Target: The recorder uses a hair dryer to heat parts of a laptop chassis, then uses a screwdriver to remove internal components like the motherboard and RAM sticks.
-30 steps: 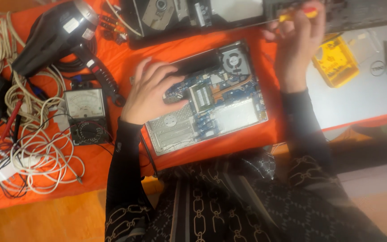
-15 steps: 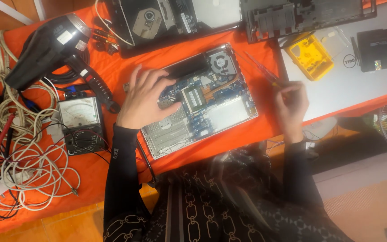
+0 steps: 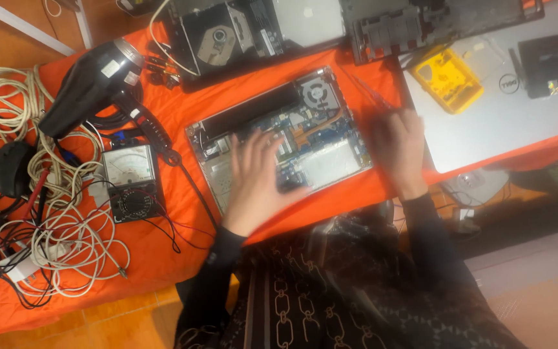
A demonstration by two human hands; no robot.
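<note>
The opened laptop (image 3: pixel 279 139) lies bottom-up near the front edge of the orange-covered table (image 3: pixel 169 258), its base cover already off, with the fan, circuit board and a silver drive bay bare. Judging by that, disassembly is well along, though the board and fan remain seated.

The left hand (image 3: pixel 256 178) lies flat on the board, fingers spread. The right hand (image 3: pixel 398 145) is blurred just beside the laptop's right edge; it seems to pinch a thin screwdriver (image 3: pixel 369 94), but I cannot tell for sure.

Counted: 1 closed silver laptop (image 3: pixel 511 123) at the right edge, 1 yellow case (image 3: pixel 445 79) on it, 1 black hairdryer (image 3: pixel 88 87), 1 analog multimeter (image 3: pixel 130 181), 2 dismantled chassis along the back edge.
</note>
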